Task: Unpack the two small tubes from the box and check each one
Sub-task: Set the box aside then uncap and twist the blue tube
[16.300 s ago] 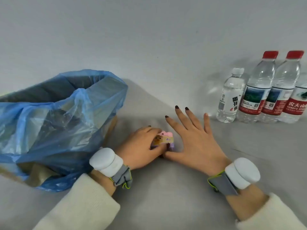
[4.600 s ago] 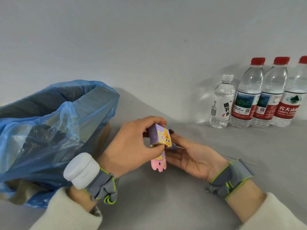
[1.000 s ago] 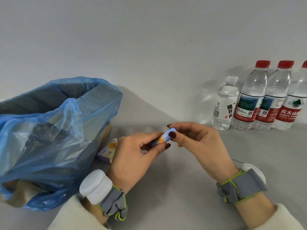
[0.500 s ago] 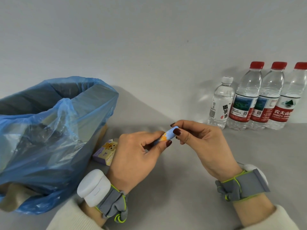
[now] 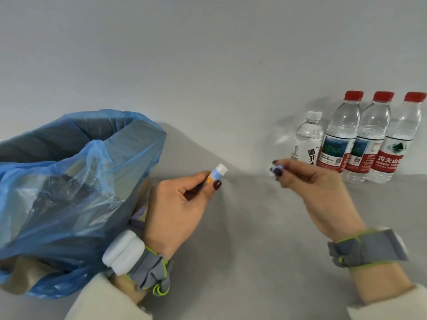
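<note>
The left hand (image 5: pixel 175 204) was closed around a small tube (image 5: pixel 216 175), thumb and forefinger pinching its blue and orange body so that the white tip pointed up toward one o'clock. The tube was uncapped, its bare white end clear of the fingers. At about three o'clock from it, well apart, the right hand (image 5: pixel 316 190) held a small blue cap (image 5: pixel 277 168) pinched between thumb and fingertips; this grip was shut on the cap, which was blurred and partly hidden by a dark-painted nail. Both hands were raised above the grey worktop (image 5: pixel 249 250).

The box (image 5: pixel 139 215), pale purple, lay on the worktop at about eight o'clock from the tube, just behind the left hand and against the blue bin bag (image 5: pixel 69 181); only a corner of it showed, so whether a second tube was inside could not be told. The bag lined a bin filling the nine o'clock side of the view, its mouth open.

At two o'clock, against the wall, stood four water bottles in a row: one shorter with a white cap (image 5: pixel 308 137) and three taller with red caps (image 5: pixel 342 135), touching one another. Each wrist wore a grey strap; the left one carried a white puck-shaped device (image 5: pixel 123 254).
</note>
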